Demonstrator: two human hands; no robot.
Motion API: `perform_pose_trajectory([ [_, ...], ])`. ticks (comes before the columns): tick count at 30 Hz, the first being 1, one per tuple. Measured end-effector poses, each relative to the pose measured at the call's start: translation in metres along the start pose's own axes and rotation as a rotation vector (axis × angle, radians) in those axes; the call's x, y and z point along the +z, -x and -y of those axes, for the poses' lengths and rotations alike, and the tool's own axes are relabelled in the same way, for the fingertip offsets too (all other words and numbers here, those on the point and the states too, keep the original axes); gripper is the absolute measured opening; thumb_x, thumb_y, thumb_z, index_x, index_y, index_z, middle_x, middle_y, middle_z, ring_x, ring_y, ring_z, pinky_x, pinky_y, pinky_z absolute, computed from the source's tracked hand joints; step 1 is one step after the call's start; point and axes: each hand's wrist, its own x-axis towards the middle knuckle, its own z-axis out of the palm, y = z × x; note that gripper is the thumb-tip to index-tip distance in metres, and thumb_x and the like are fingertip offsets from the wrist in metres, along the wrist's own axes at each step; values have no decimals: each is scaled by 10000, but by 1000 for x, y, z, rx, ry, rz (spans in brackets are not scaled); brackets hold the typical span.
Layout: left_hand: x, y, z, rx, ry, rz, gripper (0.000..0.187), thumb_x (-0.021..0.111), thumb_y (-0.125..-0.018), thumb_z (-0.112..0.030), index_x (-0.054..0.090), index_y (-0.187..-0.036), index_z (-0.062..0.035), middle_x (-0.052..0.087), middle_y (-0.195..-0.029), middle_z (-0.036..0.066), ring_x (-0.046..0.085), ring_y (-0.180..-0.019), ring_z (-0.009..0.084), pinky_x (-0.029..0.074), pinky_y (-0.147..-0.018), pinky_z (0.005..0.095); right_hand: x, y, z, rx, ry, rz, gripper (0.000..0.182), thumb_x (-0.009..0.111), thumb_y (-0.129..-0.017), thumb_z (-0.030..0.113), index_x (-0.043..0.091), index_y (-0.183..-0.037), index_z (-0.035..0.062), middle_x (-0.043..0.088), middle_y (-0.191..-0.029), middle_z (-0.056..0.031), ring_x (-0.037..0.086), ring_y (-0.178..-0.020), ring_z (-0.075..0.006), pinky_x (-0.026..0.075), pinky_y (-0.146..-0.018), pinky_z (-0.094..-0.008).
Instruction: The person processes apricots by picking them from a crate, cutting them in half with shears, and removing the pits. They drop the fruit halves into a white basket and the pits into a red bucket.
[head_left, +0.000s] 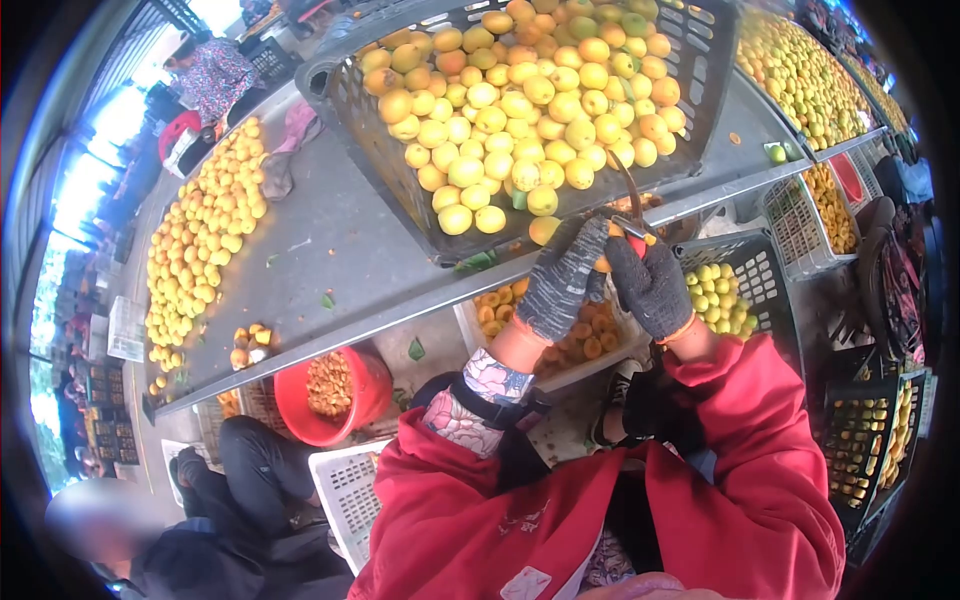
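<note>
My left hand (568, 280), in a grey knitted glove, is closed at the front edge of the metal table, with a bit of orange apricot (602, 264) showing at its fingers. My right hand (652, 288), in a darker glove, grips a curved-bladed knife (628, 185) by its red handle, the blade pointing up and away. Both hands are close together, and the fingers hide most of the fruit. Just beyond them a black plastic crate (400, 205) lies tipped toward me, full of yellow-orange apricots (520, 110). A single apricot (543, 231) rests by my left fingertips.
Beneath the hands stands a white tub of apricot halves (590, 335). A red bucket (375, 385) holds fruit pieces to the left; a dark crate (765, 270) of yellow-green fruit stands right. More apricots (205, 250) are heaped on the metal table (330, 260). A co-worker (200, 530) sits at lower left.
</note>
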Motion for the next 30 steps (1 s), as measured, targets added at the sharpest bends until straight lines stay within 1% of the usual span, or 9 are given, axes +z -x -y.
perform_pose_trajectory([
  [3,-1,0,10,66,45,-14,400,504,-1020,-386,558,-1217,-42,624,-847,18,584,-671,99,485,-604,241,1,-2,13,245,-316,63,295,562,-994,263,621,-1145,16,619,-734,-29,547,-575,-76,423,-504,-234],
  [9,-5,-6,27,308,-248,-19,341,556,-1005,-290,546,-1241,-44,629,-966,57,616,-832,156,521,-722,296,-12,-9,-3,683,-798,-86,407,501,-986,515,576,-868,133,415,-554,68,362,-399,-53,271,-372,-214],
  [11,-6,-7,34,52,418,81,335,574,-995,-267,546,-1255,-57,637,-1046,75,617,-931,183,531,-799,327,-21,-9,-6,738,-960,-42,381,485,-990,529,555,-869,175,414,-554,80,354,-395,-51,262,-368,-208],
  [13,-6,-9,42,-19,561,18,377,662,-893,-154,545,-1225,-16,639,-1079,116,630,-957,234,531,-835,344,-24,-6,-3,690,-1002,-15,382,476,-990,541,563,-923,175,411,-574,85,362,-416,-35,269,-368,-191],
  [16,-5,-19,61,196,-3,-69,389,694,-852,-100,548,-1196,9,647,-1084,129,640,-963,252,532,-859,343,-28,-4,1,707,-1110,-32,380,470,-992,542,557,-929,178,396,-571,85,357,-413,-33,266,-361,-187],
  [20,-8,-15,49,231,-170,36,414,534,-985,-356,531,-1254,-40,620,-1145,145,609,-978,242,535,-862,349,-33,-4,-4,649,-1335,37,406,458,-998,542,535,-910,154,377,-538,82,359,-398,-52,271,-370,-204],
  [24,-16,-14,61,297,-344,-11,461,492,-1004,-458,538,-1252,-72,616,-1176,129,606,-998,240,540,-864,367,-36,-3,9,588,-1027,59,425,474,-996,529,584,-1001,119,387,-543,61,357,-401,-53,275,-375,-206],
  [28,-10,-23,74,144,276,-37,474,479,-990,-520,559,-1216,-111,643,-1140,75,632,-989,224,558,-832,394,-29,11,36,486,-306,203,396,531,-999,355,589,-1241,47,542,-669,6,505,-525,-86,413,-483,-238],
  [30,-4,-3,23,-283,905,11,463,479,-990,-521,566,-1205,-121,650,-1119,71,638,-980,227,561,-835,401,-16,20,22,365,-55,270,379,567,-986,264,568,-1291,39,620,-767,-25,595,-629,-117,492,-579,-262],
])
